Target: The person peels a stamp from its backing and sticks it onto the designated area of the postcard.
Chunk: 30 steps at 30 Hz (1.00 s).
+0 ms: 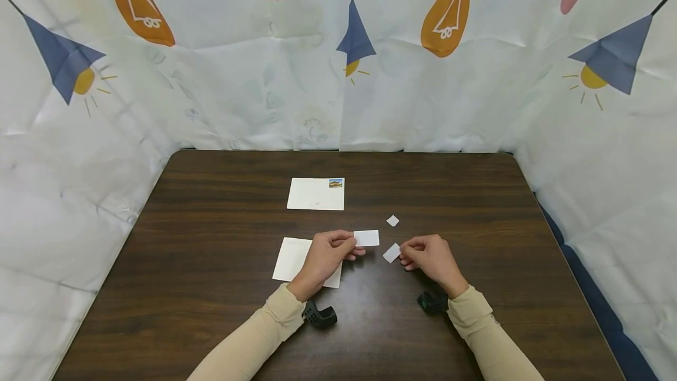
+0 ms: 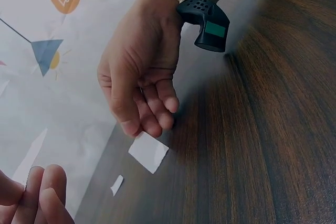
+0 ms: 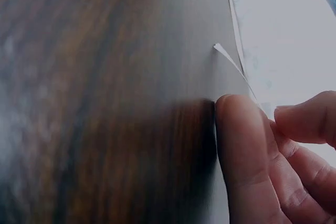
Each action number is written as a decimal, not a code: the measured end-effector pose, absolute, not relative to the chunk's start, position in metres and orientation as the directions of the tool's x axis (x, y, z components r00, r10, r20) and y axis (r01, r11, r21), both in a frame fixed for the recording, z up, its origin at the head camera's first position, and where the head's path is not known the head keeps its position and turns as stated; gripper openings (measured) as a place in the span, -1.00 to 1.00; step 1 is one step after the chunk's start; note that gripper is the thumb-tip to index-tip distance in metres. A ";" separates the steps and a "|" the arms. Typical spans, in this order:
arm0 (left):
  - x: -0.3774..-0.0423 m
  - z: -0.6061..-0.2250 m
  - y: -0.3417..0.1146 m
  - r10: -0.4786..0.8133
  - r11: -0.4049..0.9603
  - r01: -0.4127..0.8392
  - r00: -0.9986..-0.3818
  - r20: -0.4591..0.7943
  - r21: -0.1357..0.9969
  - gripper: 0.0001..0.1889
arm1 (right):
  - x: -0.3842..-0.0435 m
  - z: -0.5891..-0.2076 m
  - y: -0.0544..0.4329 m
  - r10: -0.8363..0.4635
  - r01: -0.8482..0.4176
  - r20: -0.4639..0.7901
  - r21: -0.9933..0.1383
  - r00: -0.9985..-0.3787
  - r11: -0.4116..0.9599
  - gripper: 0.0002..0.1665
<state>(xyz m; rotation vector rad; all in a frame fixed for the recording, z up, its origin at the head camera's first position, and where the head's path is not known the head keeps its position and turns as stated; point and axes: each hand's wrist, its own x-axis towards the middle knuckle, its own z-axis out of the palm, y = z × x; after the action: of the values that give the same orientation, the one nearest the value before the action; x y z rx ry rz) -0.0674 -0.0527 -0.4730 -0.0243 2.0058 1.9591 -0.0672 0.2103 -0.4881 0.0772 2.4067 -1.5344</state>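
Note:
My left hand [image 1: 329, 254] pinches a small white paper rectangle [image 1: 367, 238] between thumb and fingertips, above the table. Blue shows on its underside in the right wrist view, so it looks like a stamp seen from behind. Fingertips of my right hand [image 1: 431, 258] are at the corner of another small white paper piece [image 1: 391, 253] low over the table. A gap shows between that thumb and forefinger in the right wrist view. This piece [image 2: 149, 152] has a finely toothed edge in the left wrist view. Partly under my left hand lies a white envelope or card [image 1: 292, 256].
Farther back lies a white envelope or card [image 1: 314, 194] with a picture stamp [image 1: 335, 183] in its upper right corner. A small white scrap [image 1: 392, 220] rests beyond the right hand. White printed curtains [image 1: 254, 93] surround the dark wooden table [image 1: 211, 310].

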 end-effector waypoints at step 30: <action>-0.061 -0.468 -0.055 0.238 0.005 -0.235 -0.944 -0.229 0.972 -0.72 | -0.051 -0.465 0.194 -0.211 -0.428 0.376 -0.723 -0.902 0.541 -0.68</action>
<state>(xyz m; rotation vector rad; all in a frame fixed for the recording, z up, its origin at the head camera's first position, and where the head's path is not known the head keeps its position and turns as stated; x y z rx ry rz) -0.0615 -0.0552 -0.4683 0.0029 1.9591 2.0071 -0.0509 0.1940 -0.4651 -0.6278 2.9676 -1.5092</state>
